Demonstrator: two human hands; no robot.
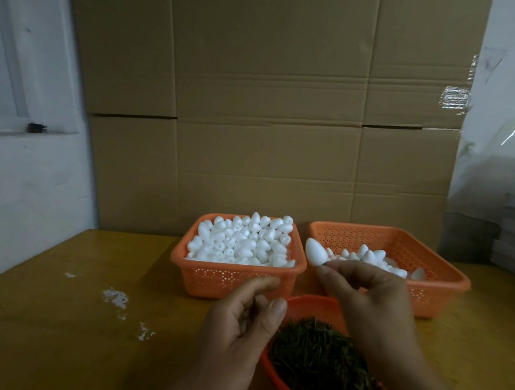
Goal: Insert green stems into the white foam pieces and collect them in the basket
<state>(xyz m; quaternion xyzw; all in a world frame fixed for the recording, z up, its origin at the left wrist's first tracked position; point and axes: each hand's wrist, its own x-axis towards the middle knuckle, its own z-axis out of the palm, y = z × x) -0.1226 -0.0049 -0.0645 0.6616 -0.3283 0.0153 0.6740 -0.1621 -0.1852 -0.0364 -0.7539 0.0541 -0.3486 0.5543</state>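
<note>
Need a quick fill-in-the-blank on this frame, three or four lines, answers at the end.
1. The right hand pinches one white ____ piece.
2. The fuller basket of white pieces sits on the ____.
3. The dark green stems fill the ____ of the three containers.
4. All three containers are ____ in colour.

Missing words: foam; left; nearest; orange

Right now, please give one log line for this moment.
right hand: pinches foam piece | left hand: empty | stems: in bowl
</note>
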